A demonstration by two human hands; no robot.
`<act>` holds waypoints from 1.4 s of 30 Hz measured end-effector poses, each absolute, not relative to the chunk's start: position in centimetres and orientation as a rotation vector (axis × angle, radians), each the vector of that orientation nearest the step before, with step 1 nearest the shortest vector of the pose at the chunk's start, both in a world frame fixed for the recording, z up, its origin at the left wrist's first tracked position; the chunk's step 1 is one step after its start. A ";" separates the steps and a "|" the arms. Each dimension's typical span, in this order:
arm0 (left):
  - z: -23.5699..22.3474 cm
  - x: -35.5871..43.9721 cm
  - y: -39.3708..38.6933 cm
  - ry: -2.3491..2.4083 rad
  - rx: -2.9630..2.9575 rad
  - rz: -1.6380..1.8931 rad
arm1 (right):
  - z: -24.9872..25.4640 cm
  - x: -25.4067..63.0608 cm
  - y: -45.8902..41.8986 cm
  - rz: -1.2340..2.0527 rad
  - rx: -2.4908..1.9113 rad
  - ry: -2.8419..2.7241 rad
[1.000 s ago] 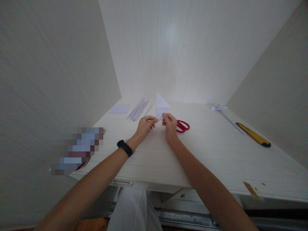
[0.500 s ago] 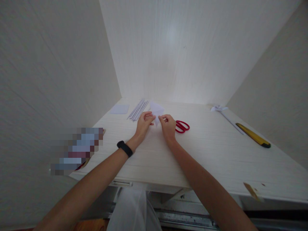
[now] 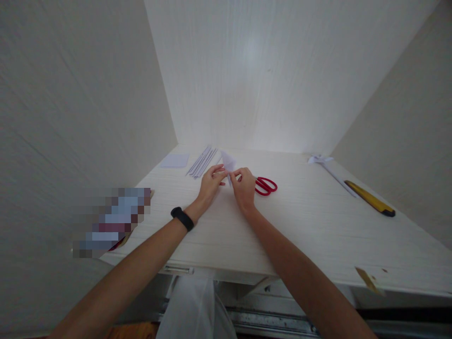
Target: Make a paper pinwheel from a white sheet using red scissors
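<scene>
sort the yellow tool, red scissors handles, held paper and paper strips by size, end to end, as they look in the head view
1. Yellow tool
2. Paper strips
Not ranked, but shorter than both: red scissors handles and held paper; they look close, and the paper is partly hidden.

The piece of paper (image 3: 229, 161) is white, thin and plain, held between the fingertips of the left hand (image 3: 210, 183) and the right hand (image 3: 244, 186); its broader upper part spreads beyond the fingers with a corner pointing up and to the left, its lower end shows as a slim strip beneath them, and its creases are too small to make out
</scene>
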State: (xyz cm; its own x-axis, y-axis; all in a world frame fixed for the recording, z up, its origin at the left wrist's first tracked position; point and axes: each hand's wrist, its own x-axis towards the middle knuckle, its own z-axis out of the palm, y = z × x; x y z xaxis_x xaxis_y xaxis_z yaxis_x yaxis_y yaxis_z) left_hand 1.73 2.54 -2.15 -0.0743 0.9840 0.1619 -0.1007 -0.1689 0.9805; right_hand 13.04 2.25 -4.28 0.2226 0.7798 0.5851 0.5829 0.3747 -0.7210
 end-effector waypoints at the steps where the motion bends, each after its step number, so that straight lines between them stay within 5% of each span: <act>1: -2.1 1.8 2.5 1.087 1.217 1.417 | -4.3 13.0 2.2 0.211 -1.299 -1.470; 42: -2.4 1.6 2.6 0.812 0.949 1.523 | -3.6 13.0 2.3 0.646 -1.147 -1.401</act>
